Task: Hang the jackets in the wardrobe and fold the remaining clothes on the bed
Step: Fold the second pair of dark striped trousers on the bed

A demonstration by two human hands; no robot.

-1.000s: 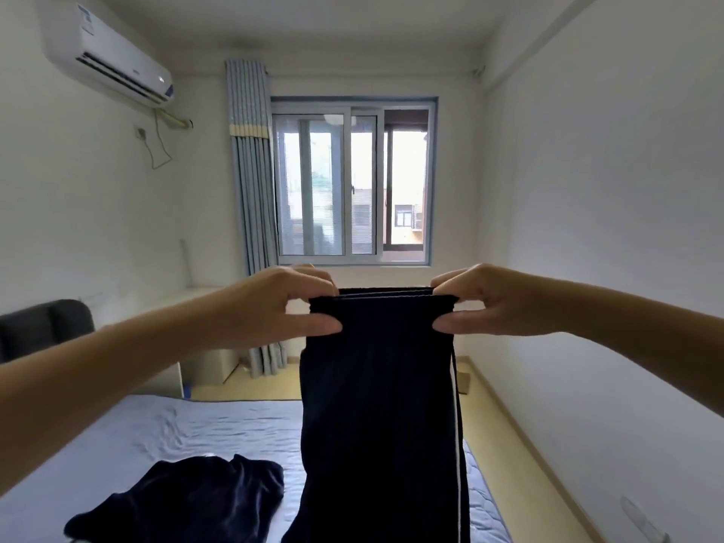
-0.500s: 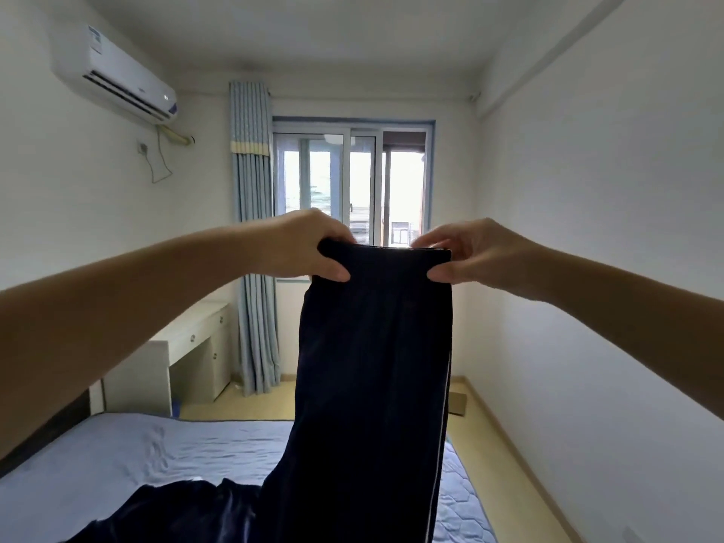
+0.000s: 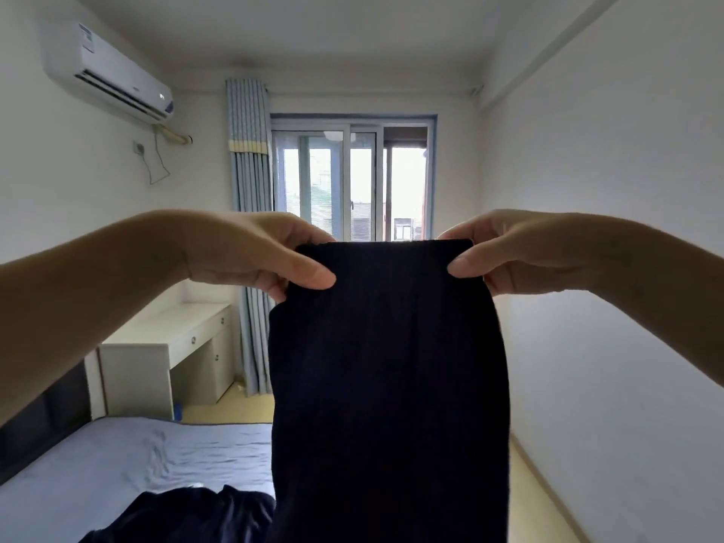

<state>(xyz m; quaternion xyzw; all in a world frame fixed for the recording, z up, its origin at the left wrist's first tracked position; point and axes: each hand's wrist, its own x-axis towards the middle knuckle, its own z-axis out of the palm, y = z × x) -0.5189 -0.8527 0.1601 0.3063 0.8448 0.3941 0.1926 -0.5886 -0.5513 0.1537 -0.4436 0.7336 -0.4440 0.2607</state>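
Listing by size: bed [image 3: 117,464], grey-blue sheet, filled the 7 o'clock quarter of the view. Dark garment [image 3: 388,386], held up in the air at centre, hung unfolded toward 6 o'clock, its lower end running out of frame. Second dark garment [image 3: 188,515], heaped and unfolded, lay on the bed at 7 o'clock, just beside the hanging one. Left hand [image 3: 250,252], at 9 o'clock of the held piece's top edge, pinched that corner between thumb and curled fingers; right hand [image 3: 517,256], at 3 o'clock, pinched the opposite corner likewise. Wardrobe and jackets: not in view, so the hanging step could not be judged. Folding judged early: two pieces showed unfolded, no folded stack visible.
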